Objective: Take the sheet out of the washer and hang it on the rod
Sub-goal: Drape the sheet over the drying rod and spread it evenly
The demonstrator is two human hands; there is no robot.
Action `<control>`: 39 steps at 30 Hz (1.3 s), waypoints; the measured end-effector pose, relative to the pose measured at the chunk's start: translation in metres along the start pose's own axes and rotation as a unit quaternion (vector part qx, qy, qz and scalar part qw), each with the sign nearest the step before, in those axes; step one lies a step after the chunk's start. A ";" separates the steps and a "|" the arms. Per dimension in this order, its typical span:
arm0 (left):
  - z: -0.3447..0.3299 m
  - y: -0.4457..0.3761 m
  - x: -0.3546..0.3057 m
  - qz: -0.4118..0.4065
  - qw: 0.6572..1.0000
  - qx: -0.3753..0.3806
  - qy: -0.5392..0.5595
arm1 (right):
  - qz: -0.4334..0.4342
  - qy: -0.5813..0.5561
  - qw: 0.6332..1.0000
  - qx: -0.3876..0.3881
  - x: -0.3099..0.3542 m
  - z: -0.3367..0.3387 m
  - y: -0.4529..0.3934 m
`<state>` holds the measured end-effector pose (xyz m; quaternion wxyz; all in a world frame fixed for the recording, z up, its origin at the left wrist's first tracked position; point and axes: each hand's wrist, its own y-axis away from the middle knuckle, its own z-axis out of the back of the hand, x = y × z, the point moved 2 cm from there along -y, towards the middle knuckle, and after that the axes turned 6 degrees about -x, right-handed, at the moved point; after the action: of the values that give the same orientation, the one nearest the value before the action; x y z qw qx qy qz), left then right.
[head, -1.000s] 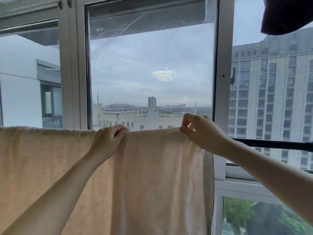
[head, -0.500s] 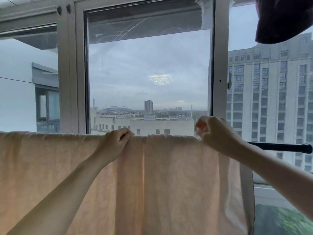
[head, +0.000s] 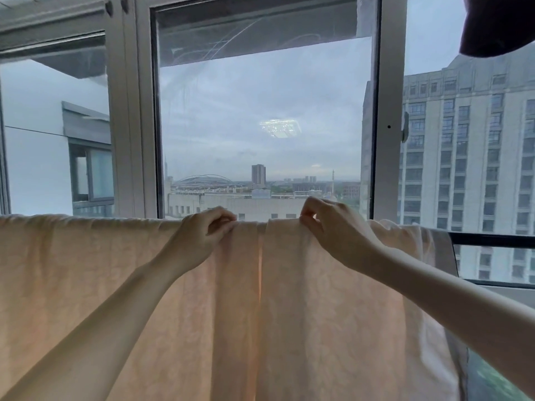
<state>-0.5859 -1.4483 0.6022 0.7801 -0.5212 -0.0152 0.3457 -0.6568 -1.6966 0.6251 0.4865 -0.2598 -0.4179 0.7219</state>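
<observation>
A pale peach sheet [head: 86,285] hangs draped over a black rod [head: 492,238], covering most of the rod from the left edge to near the right. My left hand [head: 202,235] pinches the sheet's top fold near the middle. My right hand [head: 333,227] pinches the top fold a little to the right. A vertical gap or fold in the sheet runs down between the two hands. Only the rod's right end shows bare. The washer is out of view.
Large white-framed windows [head: 388,111] stand just behind the rod, with city buildings beyond. A dark garment [head: 498,24] hangs at the top right corner. A window handle [head: 405,127] sits on the right frame.
The sheet has spread further right along the rod. My right hand moved back left along the top fold, closer to my left hand, which stays in place.
</observation>
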 end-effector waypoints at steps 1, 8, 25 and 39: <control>0.000 0.000 0.000 -0.010 1.000 -0.025 -0.001 | 0.000 -0.001 1.000 -0.009 -0.003 0.002 0.001; 0.000 0.002 0.005 -0.010 0.999 -0.038 0.009 | -0.092 0.013 0.992 -0.082 -0.053 0.036 0.006; 0.011 0.000 0.009 0.017 0.997 -0.063 0.037 | 0.015 0.072 0.997 0.009 -0.029 0.010 0.009; 0.001 -0.005 0.009 0.025 0.994 -0.090 0.048 | -0.258 0.256 0.922 0.131 -0.096 0.079 0.021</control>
<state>-0.5765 -1.4440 0.6038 0.7211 -0.6053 0.0043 0.3371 -0.6909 -1.8162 0.6444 0.7760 -0.2527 -0.2333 0.5287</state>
